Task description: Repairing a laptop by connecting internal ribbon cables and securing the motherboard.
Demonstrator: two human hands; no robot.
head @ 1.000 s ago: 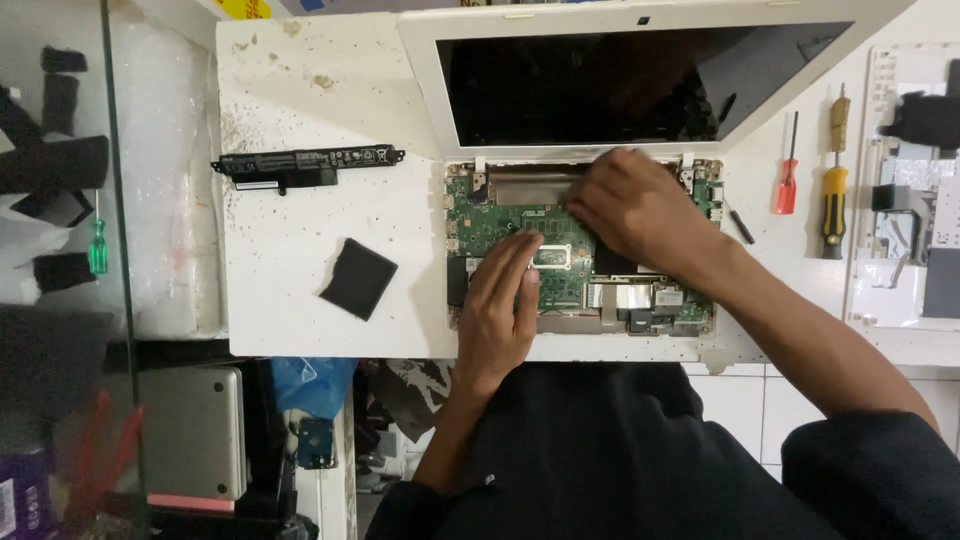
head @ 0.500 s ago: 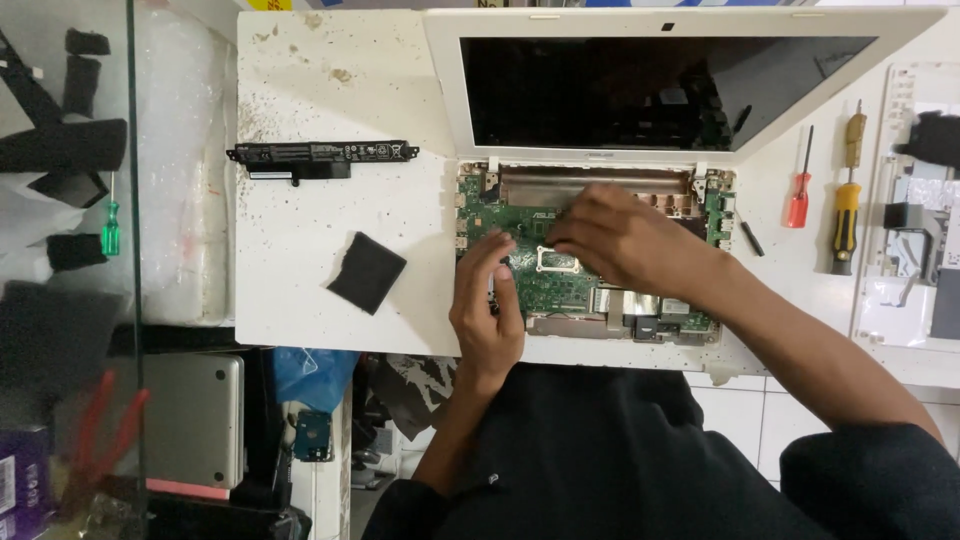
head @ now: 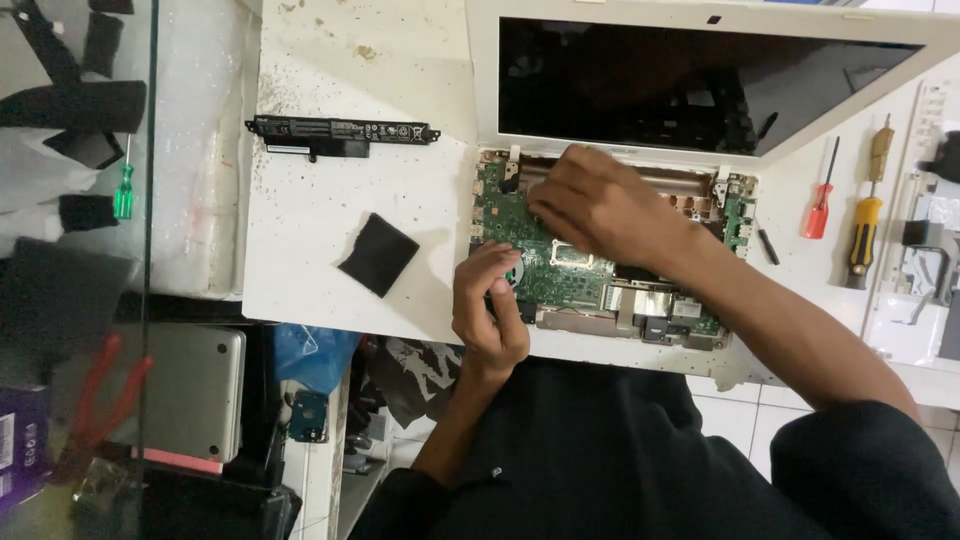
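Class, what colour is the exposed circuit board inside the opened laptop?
Green circuit board, clearest in the head view.

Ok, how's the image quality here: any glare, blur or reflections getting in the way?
Head view: even, soft light with faint shadows; the circuit board and both hands, left and right, are sharp enough. The dark laptop screen mirrors the room. A glass pane on the left adds hazy reflections over the things behind it.

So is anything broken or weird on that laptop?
The white laptop lies open with its green circuit board bare; both hands rest on it. Its long black battery lies apart on the speckled white table.
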